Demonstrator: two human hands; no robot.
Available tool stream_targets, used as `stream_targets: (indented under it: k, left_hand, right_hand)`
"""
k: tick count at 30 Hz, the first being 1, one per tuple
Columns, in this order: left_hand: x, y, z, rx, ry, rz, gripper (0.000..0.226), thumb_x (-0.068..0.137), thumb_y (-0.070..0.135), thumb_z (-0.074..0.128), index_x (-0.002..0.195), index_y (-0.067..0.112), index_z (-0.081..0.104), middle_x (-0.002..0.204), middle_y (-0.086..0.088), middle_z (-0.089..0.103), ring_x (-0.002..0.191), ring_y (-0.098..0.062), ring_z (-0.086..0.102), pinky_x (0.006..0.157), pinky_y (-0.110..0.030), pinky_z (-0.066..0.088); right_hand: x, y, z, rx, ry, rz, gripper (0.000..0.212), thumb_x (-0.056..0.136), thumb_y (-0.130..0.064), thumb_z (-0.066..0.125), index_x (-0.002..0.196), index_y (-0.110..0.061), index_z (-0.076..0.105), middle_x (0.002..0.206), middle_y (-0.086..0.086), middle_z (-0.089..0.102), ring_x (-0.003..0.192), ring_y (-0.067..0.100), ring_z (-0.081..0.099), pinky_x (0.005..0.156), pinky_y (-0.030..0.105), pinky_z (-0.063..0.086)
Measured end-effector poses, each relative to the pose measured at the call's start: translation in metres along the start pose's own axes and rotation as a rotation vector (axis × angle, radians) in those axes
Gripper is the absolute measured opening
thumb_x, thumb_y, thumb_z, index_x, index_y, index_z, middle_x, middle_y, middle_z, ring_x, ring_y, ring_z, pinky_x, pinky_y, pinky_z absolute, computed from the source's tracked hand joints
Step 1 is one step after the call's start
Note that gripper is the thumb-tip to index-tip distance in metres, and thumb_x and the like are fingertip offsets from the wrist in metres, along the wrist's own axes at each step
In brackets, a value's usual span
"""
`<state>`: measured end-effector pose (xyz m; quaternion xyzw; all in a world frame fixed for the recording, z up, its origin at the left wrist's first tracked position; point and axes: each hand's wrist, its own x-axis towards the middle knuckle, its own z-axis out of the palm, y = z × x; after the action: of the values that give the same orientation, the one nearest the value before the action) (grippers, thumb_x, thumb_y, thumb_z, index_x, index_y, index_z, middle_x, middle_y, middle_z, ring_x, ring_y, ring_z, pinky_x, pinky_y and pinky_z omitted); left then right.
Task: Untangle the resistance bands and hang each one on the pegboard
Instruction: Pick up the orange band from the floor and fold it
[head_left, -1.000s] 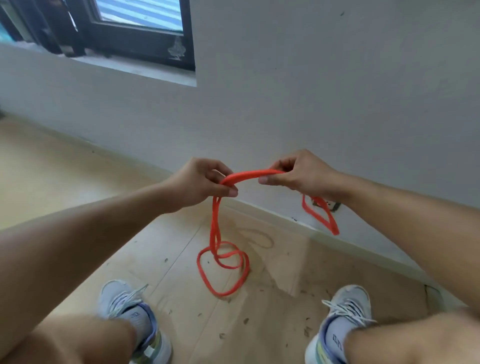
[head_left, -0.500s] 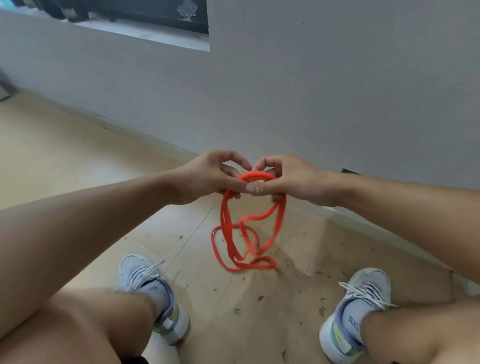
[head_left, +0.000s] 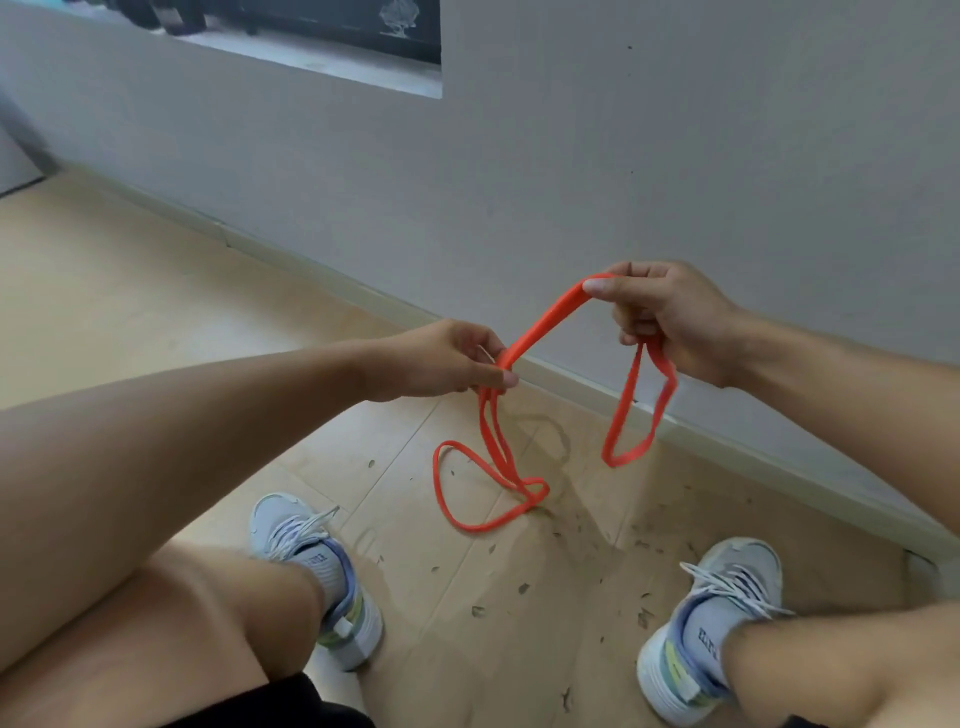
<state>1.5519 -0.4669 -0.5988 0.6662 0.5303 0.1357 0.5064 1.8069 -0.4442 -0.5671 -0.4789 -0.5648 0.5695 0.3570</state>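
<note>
The left hand (head_left: 447, 358) pinches the orange resistance band (head_left: 545, 322) between thumb and curled fingers, its grip closed on a bunched part of the band near the middle of the view. The right hand (head_left: 660, 317), higher and toward 2 o'clock from the left, holds the same band pinched at thumb and forefinger, with the lower fingers curled round it too. A short span of band runs taut and slanted between the two hands. From the right hand a loop hangs free, down toward 6 o'clock. From the left hand strands drop to the wooden floor (head_left: 156, 312), where they cross, seemingly in a twist, and spread into a wide loop lying between the two sneakers (head_left: 311, 561). A grey wall (head_left: 675, 156) stands at 12 o'clock.
</note>
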Motion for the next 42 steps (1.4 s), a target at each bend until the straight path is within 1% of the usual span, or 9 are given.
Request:
stream_targets:
  k: [4, 8, 12, 14, 17, 23, 32, 36, 42]
  left_hand:
    - [0.001, 0.009, 0.007, -0.071, -0.009, 0.030, 0.025, 0.097, 0.021, 0.066, 0.115, 0.003, 0.068, 0.104, -0.014, 0.072, 0.103, -0.027, 0.070, 0.106, -0.046, 0.051]
    - [-0.003, 0.018, 0.009, -0.287, -0.001, 0.063, 0.012, 0.102, 0.012, 0.056, 0.107, 0.005, 0.064, 0.102, -0.015, 0.069, 0.110, -0.031, 0.068, 0.112, -0.045, 0.045]
    - [-0.009, 0.026, 0.010, -0.453, -0.028, 0.092, 0.012, 0.103, 0.009, 0.052, 0.108, 0.004, 0.060, 0.109, -0.018, 0.070, 0.117, -0.036, 0.067, 0.110, -0.047, 0.047]
    - [-0.009, 0.027, 0.011, -0.410, -0.038, 0.105, 0.016, 0.102, 0.011, 0.054, 0.112, 0.002, 0.062, 0.113, -0.016, 0.072, 0.115, -0.031, 0.069, 0.110, -0.047, 0.048]
    - [-0.011, 0.027, 0.013, -0.306, -0.058, 0.120, 0.023, 0.102, 0.014, 0.055, 0.119, 0.004, 0.067, 0.117, -0.012, 0.074, 0.114, -0.026, 0.070, 0.110, -0.049, 0.047]
    - [-0.014, 0.030, 0.020, -0.242, -0.073, 0.135, 0.030, 0.103, 0.018, 0.055, 0.130, 0.010, 0.064, 0.121, -0.002, 0.075, 0.115, -0.018, 0.070, 0.109, -0.042, 0.049]
    - [-0.006, 0.028, 0.023, -0.225, 0.200, 0.197, 0.018, 0.089, 0.009, 0.076, 0.106, 0.007, 0.073, 0.103, -0.020, 0.076, 0.098, -0.031, 0.074, 0.095, -0.045, 0.058]
    - [-0.009, 0.035, 0.007, -0.256, 0.311, 0.240, 0.021, 0.084, 0.007, 0.079, 0.104, 0.004, 0.073, 0.093, -0.014, 0.073, 0.090, -0.027, 0.073, 0.095, -0.041, 0.059]
    - [-0.020, 0.042, -0.012, -0.286, 0.330, 0.281, 0.017, 0.085, 0.007, 0.078, 0.101, 0.013, 0.073, 0.083, -0.002, 0.068, 0.077, -0.016, 0.062, 0.076, -0.031, 0.052]
  right_hand:
    - [-0.003, -0.003, -0.004, 0.047, 0.038, -0.040, 0.012, 0.093, -0.016, 0.070, 0.081, -0.015, 0.069, 0.055, -0.002, 0.043, 0.053, 0.015, 0.042, 0.059, 0.028, 0.040]
    - [-0.006, -0.003, -0.020, 0.015, 0.004, -0.041, 0.013, 0.084, -0.023, 0.069, 0.084, -0.012, 0.062, 0.069, 0.004, 0.062, 0.066, 0.018, 0.058, 0.071, 0.031, 0.050]
    - [-0.019, -0.001, -0.021, -0.304, -0.209, 0.023, 0.035, 0.081, -0.037, 0.085, 0.098, -0.014, 0.065, 0.077, 0.004, 0.068, 0.077, 0.021, 0.066, 0.082, 0.041, 0.056]
    - [-0.027, -0.002, -0.008, -0.426, -0.265, 0.010, 0.042, 0.077, -0.044, 0.078, 0.102, -0.012, 0.068, 0.077, 0.005, 0.069, 0.077, 0.021, 0.068, 0.082, 0.039, 0.059]
    - [-0.030, -0.002, 0.008, -0.500, -0.205, -0.062, 0.032, 0.083, -0.040, 0.078, 0.096, -0.012, 0.071, 0.071, 0.002, 0.066, 0.068, 0.019, 0.066, 0.071, 0.033, 0.060]
    - [-0.029, -0.004, 0.013, -0.599, -0.066, -0.250, 0.015, 0.094, -0.035, 0.071, 0.088, -0.021, 0.072, 0.057, -0.022, 0.059, 0.055, -0.003, 0.054, 0.053, 0.010, 0.042]
    - [-0.024, -0.018, 0.003, -0.237, 0.066, -0.431, 0.018, 0.098, -0.018, 0.070, 0.081, -0.023, 0.067, 0.062, -0.005, 0.057, 0.057, 0.012, 0.050, 0.054, 0.022, 0.042]
    - [-0.020, -0.013, -0.013, -0.249, 0.137, -0.397, 0.017, 0.100, -0.022, 0.068, 0.084, -0.016, 0.069, 0.065, 0.006, 0.056, 0.058, 0.017, 0.047, 0.054, 0.024, 0.041]
    - [-0.022, -0.001, -0.026, -0.416, 0.071, -0.251, 0.013, 0.092, -0.032, 0.075, 0.089, -0.020, 0.078, 0.065, -0.008, 0.065, 0.062, 0.006, 0.058, 0.062, 0.018, 0.048]
